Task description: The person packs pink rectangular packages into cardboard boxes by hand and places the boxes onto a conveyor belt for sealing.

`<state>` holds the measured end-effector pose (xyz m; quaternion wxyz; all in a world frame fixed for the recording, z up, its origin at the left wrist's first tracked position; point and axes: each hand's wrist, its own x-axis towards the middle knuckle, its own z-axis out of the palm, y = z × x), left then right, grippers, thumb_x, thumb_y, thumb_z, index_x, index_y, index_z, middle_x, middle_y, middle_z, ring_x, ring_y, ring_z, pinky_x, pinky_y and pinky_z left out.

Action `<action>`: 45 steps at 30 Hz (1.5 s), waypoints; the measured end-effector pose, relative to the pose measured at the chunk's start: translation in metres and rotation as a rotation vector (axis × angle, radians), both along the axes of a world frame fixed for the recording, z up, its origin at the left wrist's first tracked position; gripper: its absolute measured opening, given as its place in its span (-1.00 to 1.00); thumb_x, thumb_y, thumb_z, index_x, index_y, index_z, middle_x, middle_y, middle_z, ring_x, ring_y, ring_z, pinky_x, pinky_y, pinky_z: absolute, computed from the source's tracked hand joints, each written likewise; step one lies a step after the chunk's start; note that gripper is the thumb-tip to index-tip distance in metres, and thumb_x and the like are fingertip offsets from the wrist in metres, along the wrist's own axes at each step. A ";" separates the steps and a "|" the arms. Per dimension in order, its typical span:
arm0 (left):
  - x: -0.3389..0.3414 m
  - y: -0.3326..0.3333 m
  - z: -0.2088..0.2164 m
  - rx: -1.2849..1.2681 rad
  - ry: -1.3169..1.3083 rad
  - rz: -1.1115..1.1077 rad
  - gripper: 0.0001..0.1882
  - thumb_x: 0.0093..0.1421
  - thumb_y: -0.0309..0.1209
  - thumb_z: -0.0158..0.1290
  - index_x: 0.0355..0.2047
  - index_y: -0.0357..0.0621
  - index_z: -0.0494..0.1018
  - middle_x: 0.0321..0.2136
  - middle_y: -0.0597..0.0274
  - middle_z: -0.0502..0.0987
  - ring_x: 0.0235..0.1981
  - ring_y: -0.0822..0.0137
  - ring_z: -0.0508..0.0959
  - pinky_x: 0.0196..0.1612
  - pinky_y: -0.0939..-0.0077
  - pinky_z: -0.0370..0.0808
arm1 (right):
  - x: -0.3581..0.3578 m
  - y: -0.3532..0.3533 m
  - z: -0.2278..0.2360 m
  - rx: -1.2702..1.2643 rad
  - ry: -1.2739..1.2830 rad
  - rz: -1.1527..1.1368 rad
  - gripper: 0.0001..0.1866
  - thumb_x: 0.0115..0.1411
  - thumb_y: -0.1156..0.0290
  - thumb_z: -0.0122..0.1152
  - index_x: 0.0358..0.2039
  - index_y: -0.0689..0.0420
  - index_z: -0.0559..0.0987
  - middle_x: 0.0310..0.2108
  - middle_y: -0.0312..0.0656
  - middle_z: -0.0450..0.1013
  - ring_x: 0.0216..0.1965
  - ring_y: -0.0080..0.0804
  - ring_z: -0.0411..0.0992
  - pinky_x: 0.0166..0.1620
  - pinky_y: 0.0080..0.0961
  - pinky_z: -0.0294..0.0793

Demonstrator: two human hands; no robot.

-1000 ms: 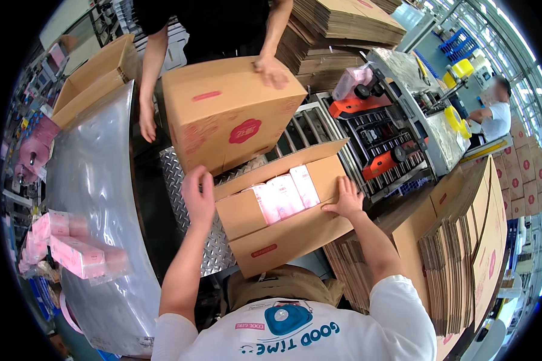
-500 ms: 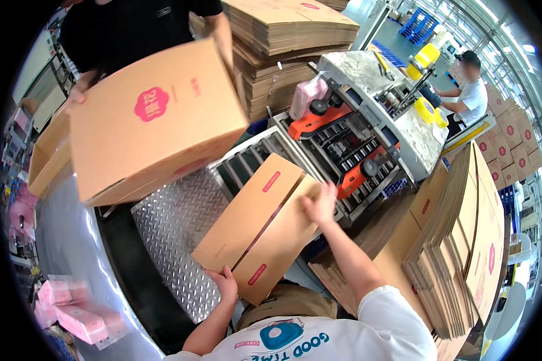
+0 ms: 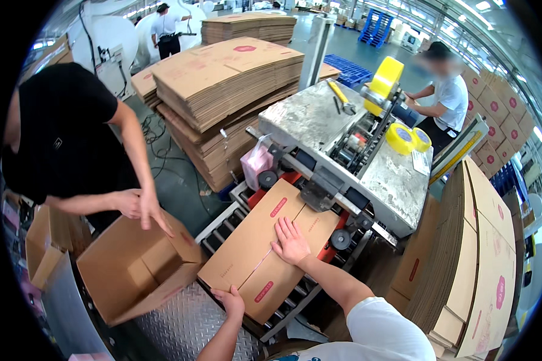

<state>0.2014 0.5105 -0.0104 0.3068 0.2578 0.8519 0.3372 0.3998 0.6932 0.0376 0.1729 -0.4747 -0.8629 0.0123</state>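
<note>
A closed cardboard carton [image 3: 247,246] with red labels lies tilted across the roller conveyor [image 3: 292,310], its far end at the mouth of a carton-taping machine [image 3: 310,123]. Flat on the carton's top, beside the centre seam, rests my right hand [image 3: 292,242], open with the fingers stretched. My left hand [image 3: 230,301] touches the carton's near end at the edge, thumb and fingers apart; part of its palm side is hidden. The top flaps meet along the seam. Black rollers and orange guides [image 3: 331,249] of the machine flank the far end.
A co-worker in black [image 3: 72,132] stands at left over an open carton [image 3: 132,271]. Flat cardboard stacks [image 3: 229,78] stand behind, and more flat cartons [image 3: 464,259] lean at right. Yellow tape rolls [image 3: 399,138] and a wrench [image 3: 341,96] lie on the machine. A diamond-plate surface [image 3: 186,325] adjoins the conveyor.
The carton has moved forward from the metal plate onto the rollers. My right hand has gone from its far-right end to its top. The co-worker's carton is lower, with its open side showing.
</note>
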 end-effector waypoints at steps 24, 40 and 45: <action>-0.113 -0.366 -0.141 -0.555 -0.021 -0.690 -0.55 0.13 -0.11 -0.16 -0.24 -0.22 0.51 -0.26 -0.19 0.51 -0.14 -0.10 0.49 -0.09 0.16 0.42 | 0.325 -0.248 0.384 -0.179 -0.441 -0.566 -0.38 0.00 -0.11 0.16 -0.03 0.04 0.48 -0.03 -0.13 0.41 0.11 -0.21 0.26 0.11 -0.26 0.26; -0.158 -0.561 -0.181 -0.377 -0.058 -0.587 -0.54 0.07 -0.05 -0.07 -0.31 -0.22 0.54 -0.32 -0.08 0.56 -0.22 -0.02 0.55 -0.14 0.20 0.45 | 0.341 -0.530 0.322 -0.142 -0.363 -0.775 -0.19 -0.13 0.39 0.20 0.19 0.17 0.15 0.20 0.07 0.10 0.19 -0.02 0.13 0.16 -0.22 0.22; -0.211 -0.618 -0.176 -0.535 -0.093 -0.495 -0.51 0.05 -0.06 -0.06 -0.36 -0.33 0.52 -0.44 -0.10 0.56 -0.50 0.09 0.59 -0.37 0.25 0.50 | 0.335 -0.480 0.350 0.577 -0.189 -0.710 -0.83 0.03 0.45 0.14 -0.31 0.09 0.46 -0.50 0.02 0.41 -0.36 0.08 0.39 -0.31 -0.15 0.35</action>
